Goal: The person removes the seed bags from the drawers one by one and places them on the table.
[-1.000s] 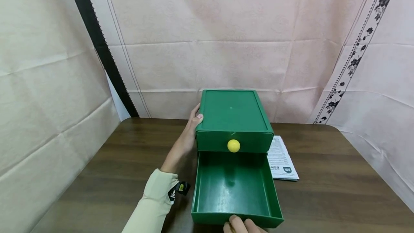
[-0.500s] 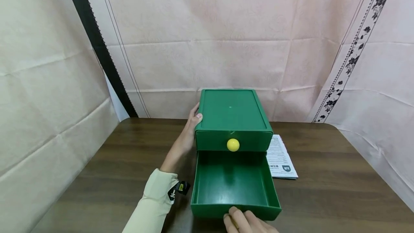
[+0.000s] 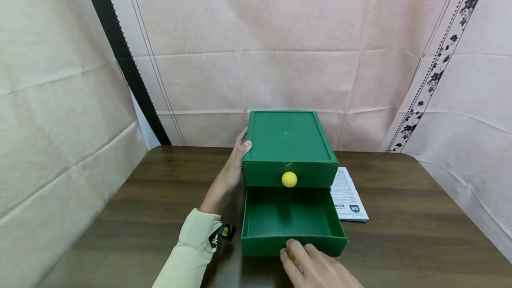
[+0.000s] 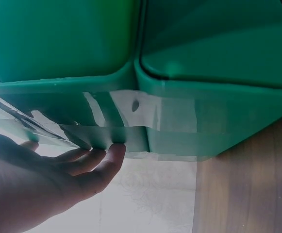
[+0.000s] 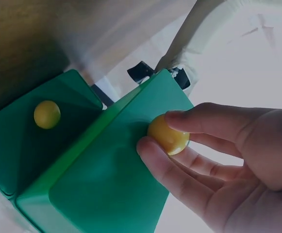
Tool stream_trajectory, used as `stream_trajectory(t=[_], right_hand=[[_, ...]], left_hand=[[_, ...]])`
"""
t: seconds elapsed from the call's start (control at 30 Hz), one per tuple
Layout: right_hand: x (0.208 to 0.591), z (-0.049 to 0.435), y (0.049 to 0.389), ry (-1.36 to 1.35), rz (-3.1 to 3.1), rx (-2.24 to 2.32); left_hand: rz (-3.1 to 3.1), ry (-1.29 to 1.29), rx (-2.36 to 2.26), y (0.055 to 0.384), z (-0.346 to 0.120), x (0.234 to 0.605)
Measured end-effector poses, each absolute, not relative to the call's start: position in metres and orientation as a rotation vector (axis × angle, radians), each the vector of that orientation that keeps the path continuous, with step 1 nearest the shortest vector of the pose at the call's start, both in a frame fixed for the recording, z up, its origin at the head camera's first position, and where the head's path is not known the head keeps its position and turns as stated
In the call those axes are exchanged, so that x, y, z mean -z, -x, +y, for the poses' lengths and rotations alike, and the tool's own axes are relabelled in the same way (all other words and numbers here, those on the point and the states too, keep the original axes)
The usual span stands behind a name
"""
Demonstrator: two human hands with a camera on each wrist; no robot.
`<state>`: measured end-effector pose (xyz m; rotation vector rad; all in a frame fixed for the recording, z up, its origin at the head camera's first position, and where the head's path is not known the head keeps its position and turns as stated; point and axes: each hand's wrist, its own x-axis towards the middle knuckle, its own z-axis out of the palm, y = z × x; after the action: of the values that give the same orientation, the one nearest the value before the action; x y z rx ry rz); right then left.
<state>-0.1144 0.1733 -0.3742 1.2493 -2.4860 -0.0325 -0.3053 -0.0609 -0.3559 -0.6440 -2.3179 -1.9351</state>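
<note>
A green two-drawer box (image 3: 287,137) stands on the table, its upper drawer front bearing a yellow knob (image 3: 289,179). The lower drawer (image 3: 260,247) is pulled out towards me, and nothing lies on its visible floor. With thumb and fingers my right hand (image 3: 318,268) pinches that drawer's round yellow knob (image 5: 169,139), mostly covered in the head view. My left hand (image 3: 234,163) touches the box's left side. In the left wrist view its extended fingertips (image 4: 116,149) meet the side wall, which has clear tape (image 4: 177,109) across it.
Printed papers (image 3: 348,197) lie on the brown wooden table (image 3: 400,217), right beside the box. Pale cloth (image 3: 256,34) hangs behind the table and on both sides. A black strap device (image 3: 226,232) sits at the left wrist, over a pale sleeve (image 3: 184,248).
The lower drawer has slid inward, away from me, with my right hand moving along on its knob. My left hand stays at the box's side.
</note>
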Motion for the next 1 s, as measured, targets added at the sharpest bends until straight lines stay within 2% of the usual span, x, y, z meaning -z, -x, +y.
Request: stream_trajectory(t=[0.33,0.5,1.0], right_hand=[[0.364,0.173,0.132,-1.272,-2.426,0.083],[0.362,0.171,0.136,-1.223,-2.289,0.142],[0.353,0.161,0.152,-1.083,-2.371,0.169]], left_hand=[[-2.308,0.644,1.954,0.305,-0.062,0.357],[-2.299,0.662,1.969,0.305,-0.062,0.355],[-2.29,0.667,1.96,0.307,-0.061,0.356]])
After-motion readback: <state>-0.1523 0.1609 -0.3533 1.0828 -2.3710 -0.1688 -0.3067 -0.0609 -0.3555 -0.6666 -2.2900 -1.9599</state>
